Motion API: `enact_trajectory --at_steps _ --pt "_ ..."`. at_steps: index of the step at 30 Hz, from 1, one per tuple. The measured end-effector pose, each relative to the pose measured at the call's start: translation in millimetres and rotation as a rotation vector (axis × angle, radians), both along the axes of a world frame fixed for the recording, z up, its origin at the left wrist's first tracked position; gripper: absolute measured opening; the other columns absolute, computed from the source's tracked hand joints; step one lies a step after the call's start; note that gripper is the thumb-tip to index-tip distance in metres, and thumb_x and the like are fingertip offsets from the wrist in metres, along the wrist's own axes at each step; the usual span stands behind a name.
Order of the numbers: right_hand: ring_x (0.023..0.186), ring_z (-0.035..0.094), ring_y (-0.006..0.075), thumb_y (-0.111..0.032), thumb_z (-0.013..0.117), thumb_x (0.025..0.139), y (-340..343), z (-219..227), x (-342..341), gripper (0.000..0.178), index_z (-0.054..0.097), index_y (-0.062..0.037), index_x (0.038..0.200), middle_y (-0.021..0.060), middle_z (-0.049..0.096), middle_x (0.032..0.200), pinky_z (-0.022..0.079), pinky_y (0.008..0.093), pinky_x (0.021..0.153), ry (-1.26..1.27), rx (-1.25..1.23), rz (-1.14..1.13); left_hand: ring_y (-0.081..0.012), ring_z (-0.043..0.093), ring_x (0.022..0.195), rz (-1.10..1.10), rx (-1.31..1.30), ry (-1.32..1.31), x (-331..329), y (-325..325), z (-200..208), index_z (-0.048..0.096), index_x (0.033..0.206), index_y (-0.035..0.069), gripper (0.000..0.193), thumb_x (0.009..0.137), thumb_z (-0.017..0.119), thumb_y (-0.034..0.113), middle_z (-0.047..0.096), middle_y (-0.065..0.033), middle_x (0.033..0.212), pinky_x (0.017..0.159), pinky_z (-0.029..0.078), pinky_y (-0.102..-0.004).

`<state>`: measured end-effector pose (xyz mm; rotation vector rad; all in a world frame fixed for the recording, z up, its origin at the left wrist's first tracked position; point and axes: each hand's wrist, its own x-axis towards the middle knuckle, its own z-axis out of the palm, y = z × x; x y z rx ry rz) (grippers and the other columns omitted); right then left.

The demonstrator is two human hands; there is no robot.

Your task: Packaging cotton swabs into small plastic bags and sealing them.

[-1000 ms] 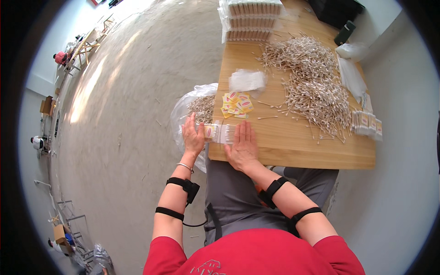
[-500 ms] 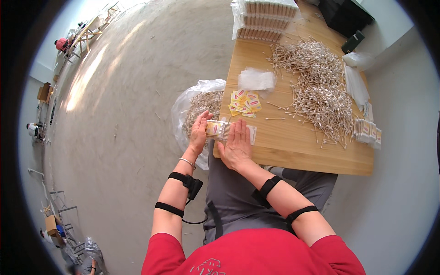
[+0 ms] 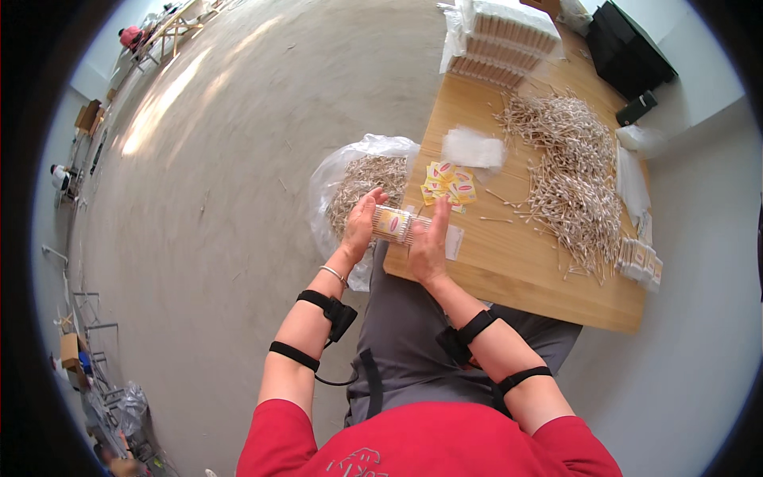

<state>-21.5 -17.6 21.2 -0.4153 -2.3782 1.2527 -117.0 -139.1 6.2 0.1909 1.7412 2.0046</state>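
Note:
My left hand holds a small flat pack of cotton swabs by its left end, over the table's near-left corner. A yellow-and-white label card shows on the pack's upper face, and swab sticks reach out at its right side. My right hand stands on edge at that right side, fingers straight and pointing up, its palm against or very close to the stick ends. Just beyond the hands lies a scatter of yellow label cards. A stack of clear plastic sleeves rests behind the cards.
Loose cotton swabs form a large heap on the wooden table. Bundled swabs are stacked at the far edge. Finished-looking packs stand at the right. A clear bag of swabs sits left of the table. A black bin is at the back.
My right hand has turned from lying flat over the swabs to standing on edge at their right side, uncovering more of the pack. The view has shifted slightly.

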Motion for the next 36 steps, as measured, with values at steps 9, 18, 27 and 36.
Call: enact_trajectory --at_steps 9,18,27,36 --pt "0.141 0.018 0.0339 -0.023 0.039 0.092 -14 7 -20 0.054 0.032 0.0061 0.138 0.0232 0.027 0.148 0.014 0.0392 0.115 0.211 -0.418 -0.026 -0.0196 0.048 0.122 -0.044 0.033 -0.032 0 -1 -6 0.042 0.135 0.0 0.049 0.102 0.032 0.035 0.052 -0.0145 0.131 0.103 0.037 -0.0313" --pt "0.137 0.029 0.0333 -0.022 0.042 0.092 -34 5 -34 0.048 0.04 0.0062 0.131 0.0221 0.033 0.145 0.022 0.0387 0.112 0.229 -0.407 -0.042 -0.0191 0.048 0.12 -0.097 0.013 0.009 1 0 -1 0.043 0.135 0.002 0.049 0.102 0.03 0.037 0.053 -0.0135 0.13 0.101 0.038 -0.0312" --pt "0.138 0.03 0.0322 0.005 0.041 0.08 -38 -1 -35 0.047 0.045 0.004 0.127 0.02 0.041 0.141 0.024 0.0389 0.113 0.144 -0.206 -0.007 -0.0193 0.049 0.11 0.364 -0.1 -0.156 28 -29 -51 0.046 0.123 -0.002 0.071 0.091 0.042 0.062 0.052 -0.0131 0.119 0.097 0.037 -0.033" --pt "0.131 0.037 0.0372 0.007 0.039 0.081 -26 -4 -35 0.042 0.049 0.0024 0.122 0.0208 0.047 0.133 0.03 0.0419 0.109 0.158 -0.165 0.034 -0.0049 0.053 0.067 0.393 0.094 -0.324 52 3 -4 0.063 0.09 0.006 0.021 0.089 0.066 0.027 0.062 0.003 0.08 0.061 0.043 -0.0211"
